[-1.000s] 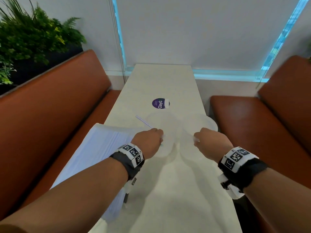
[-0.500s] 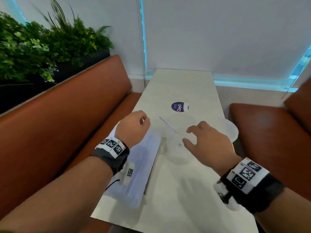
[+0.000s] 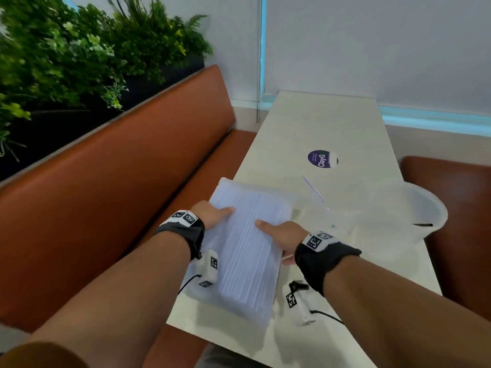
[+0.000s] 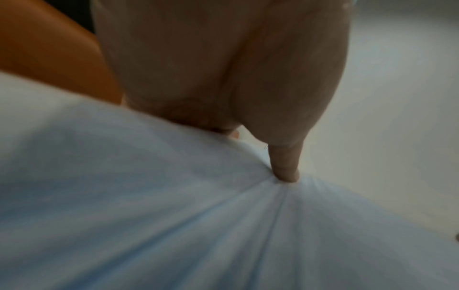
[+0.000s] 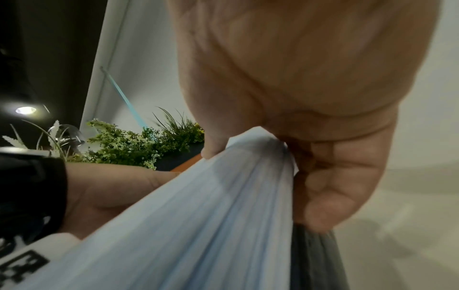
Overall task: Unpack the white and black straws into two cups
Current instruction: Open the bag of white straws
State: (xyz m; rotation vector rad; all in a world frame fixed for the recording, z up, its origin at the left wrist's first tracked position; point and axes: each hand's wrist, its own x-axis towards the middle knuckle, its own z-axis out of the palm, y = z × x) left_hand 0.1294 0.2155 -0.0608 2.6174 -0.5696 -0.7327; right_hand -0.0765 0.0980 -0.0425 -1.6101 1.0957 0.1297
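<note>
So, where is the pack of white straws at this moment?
In the head view the pack of white straws lies at the table's near left edge, held between the left hand and right hand.

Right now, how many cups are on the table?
2. One clear cup stands right of the straw pack, a straw inside; the other clear cup sits at the table's right edge. None seem hidden.

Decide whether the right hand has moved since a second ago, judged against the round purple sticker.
Yes. The right hand moved leftward, away from the round purple sticker, onto the white straw pack.
</note>
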